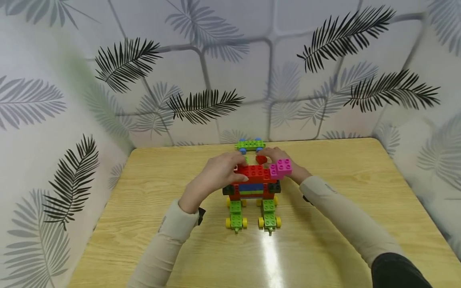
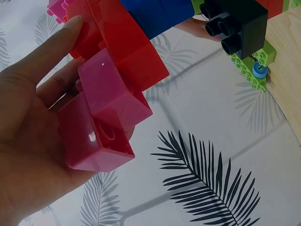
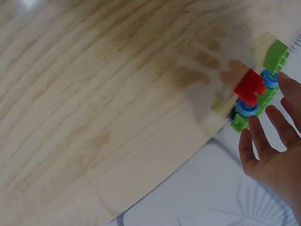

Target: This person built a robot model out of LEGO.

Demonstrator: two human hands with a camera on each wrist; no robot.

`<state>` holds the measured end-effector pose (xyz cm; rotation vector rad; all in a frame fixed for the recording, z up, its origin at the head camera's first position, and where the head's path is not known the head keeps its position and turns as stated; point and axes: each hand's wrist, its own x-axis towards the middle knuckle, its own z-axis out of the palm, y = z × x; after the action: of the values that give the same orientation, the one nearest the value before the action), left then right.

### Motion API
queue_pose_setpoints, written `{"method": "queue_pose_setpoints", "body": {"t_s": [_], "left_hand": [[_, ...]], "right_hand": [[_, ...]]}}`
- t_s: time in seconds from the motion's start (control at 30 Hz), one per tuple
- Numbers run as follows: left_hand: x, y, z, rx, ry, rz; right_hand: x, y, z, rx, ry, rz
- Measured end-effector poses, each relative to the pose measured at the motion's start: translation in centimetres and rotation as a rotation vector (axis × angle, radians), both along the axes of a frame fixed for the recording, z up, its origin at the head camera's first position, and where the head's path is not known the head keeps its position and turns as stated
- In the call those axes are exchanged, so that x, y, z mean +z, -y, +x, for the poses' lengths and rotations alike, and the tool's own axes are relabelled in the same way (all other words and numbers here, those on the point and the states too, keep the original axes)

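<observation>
A figure of toy building bricks stands on the table, with red bricks [image 1: 255, 172] across its top and a blue brick [image 1: 251, 187] below. My left hand [image 1: 219, 172] grips its left end. In the left wrist view the thumb presses a red brick, and pink bricks [image 2: 101, 89] lie against the palm and fingers. More pink bricks [image 1: 283, 166] jut out on the right. Behind the figure, my right hand [image 1: 280, 154] reaches beside a small red brick [image 3: 249, 88], its fingers spread and nearly straight. That red brick sits close by a green wheeled base [image 1: 251, 145].
Two green wheeled bases [image 1: 236, 218] with yellow wheels [image 1: 278, 222] support the figure at the front. Dark bricks [image 2: 240, 28] stick out from its sides. A leaf-patterned wall covering [image 1: 234, 72] rises behind the wooden table [image 1: 324, 240].
</observation>
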<state>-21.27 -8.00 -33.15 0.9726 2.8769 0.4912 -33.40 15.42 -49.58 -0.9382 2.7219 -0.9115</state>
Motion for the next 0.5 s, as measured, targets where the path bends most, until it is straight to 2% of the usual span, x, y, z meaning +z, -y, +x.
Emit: {"method": "queue_pose_setpoints", "body": {"t_s": [0.17, 0.33, 0.5], "left_hand": [[0.1, 0.0, -0.3, 0.007, -0.008, -0.037], [0.1, 0.7, -0.4, 0.023, 0.046, -0.044], [-0.2, 1.5, -0.7, 0.05, 0.08, -0.015]], "right_hand": [[-0.8, 0.0, -0.3, -0.038, -0.041, 0.067], [-0.4, 0.5, -0.1, -0.054, -0.123, 0.099], [-1.2, 0.5, -0.8, -0.085, -0.085, 0.157]]}}
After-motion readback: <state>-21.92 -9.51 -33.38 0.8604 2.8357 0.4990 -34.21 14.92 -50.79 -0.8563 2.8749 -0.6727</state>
